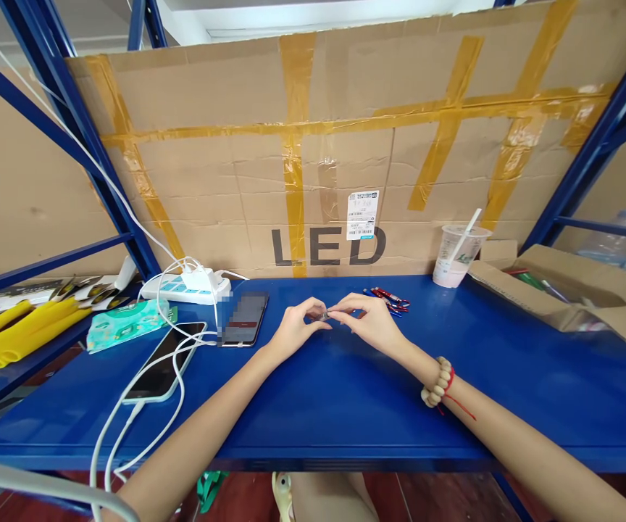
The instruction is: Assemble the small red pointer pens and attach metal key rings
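Above the middle of the blue shelf top (313, 406), my left hand (299, 322) and my right hand (367, 319) meet at the fingertips. Between them is a small greyish, shiny piece (324, 316), too small to name. My left thumb and fingers curl round one side of it, while the right thumb and forefinger pinch at the other. Just behind my right hand lies a small pile of red and blue pens (392, 296), partly hidden by the hand. A bead bracelet (439, 384) with a red string is on my right wrist.
Left of my hands lie two phones (245, 319), white charging cables (180, 370), a power strip (193, 288) and a teal soft pack (128, 324). At the back right stand a plastic cup (457, 257) with a straw and an open cardboard box (557, 286). Taped cardboard (226, 174) walls the back.
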`<state>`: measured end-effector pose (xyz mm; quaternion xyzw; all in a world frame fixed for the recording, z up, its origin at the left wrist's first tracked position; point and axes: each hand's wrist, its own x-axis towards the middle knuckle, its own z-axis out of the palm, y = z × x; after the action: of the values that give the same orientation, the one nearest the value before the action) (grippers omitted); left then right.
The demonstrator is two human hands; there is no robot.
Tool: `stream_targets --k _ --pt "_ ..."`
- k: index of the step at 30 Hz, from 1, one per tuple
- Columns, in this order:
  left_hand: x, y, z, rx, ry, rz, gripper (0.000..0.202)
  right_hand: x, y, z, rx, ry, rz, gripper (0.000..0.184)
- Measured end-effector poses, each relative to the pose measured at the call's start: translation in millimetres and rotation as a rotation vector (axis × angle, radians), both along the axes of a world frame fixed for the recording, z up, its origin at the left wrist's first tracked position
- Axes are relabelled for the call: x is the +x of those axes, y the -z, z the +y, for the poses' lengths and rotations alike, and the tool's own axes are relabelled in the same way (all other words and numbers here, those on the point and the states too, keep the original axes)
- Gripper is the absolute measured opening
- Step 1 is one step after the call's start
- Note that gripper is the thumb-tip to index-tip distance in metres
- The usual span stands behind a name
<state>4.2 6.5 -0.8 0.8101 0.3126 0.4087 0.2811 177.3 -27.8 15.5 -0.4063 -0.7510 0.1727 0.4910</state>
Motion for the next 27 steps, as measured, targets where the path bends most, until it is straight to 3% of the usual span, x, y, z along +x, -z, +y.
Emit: stream_targets --k 4,7,9,11,14,16,19,22,25,27 --pt "0.6 -0.9 -2.5 0.045 -0.001 0.022 0.015 1.0 4.0 3.9 -0.300 -0.040 0.051 0.030" --pt "2.8 -0.8 -4.7 0.037 0.017 0.040 0.016 3.1 6.0 6.8 -0.388 -0.014 0.076 0.035" --pt "4.5 -0.9 -5.7 0.019 0.014 0.032 0.018 4.4 5.2 6.7 -0.295 0.024 0.064 0.035" --pt "5.4 -1.3 -6.2 0.006 0.006 0.015 0.019 5.6 3.2 4.7 -0.087 0.064 -0.009 0.032" --pt "4.9 -0.9 -6.3 0.017 -0.014 0.010 0.016 6.7 0.3 -0.7 0.216 0.105 -0.265 0.030" --pt "3.9 0.8 -5.5 0.034 -0.018 0.033 0.012 6.7 -1.0 -3.9 0.298 0.113 -0.469 0.028" --pt "3.0 5.0 -2.4 0.026 0.005 0.068 0.011 7.5 -2.5 -5.0 0.292 0.092 -0.648 0.028" --pt "3.1 8.4 2.6 0.001 -0.043 0.005 0.012 13.5 -3.1 0.6 0.234 0.116 -0.580 0.026" --pt "1.7 9.0 8.0 -0.015 -0.145 -0.102 0.013 22.6 0.7 10.5 0.169 0.257 -0.471 0.027" --pt "-0.7 8.8 11.4 0.006 -0.207 -0.145 0.011 25.1 6.8 16.5 0.152 0.274 -0.520 0.028"
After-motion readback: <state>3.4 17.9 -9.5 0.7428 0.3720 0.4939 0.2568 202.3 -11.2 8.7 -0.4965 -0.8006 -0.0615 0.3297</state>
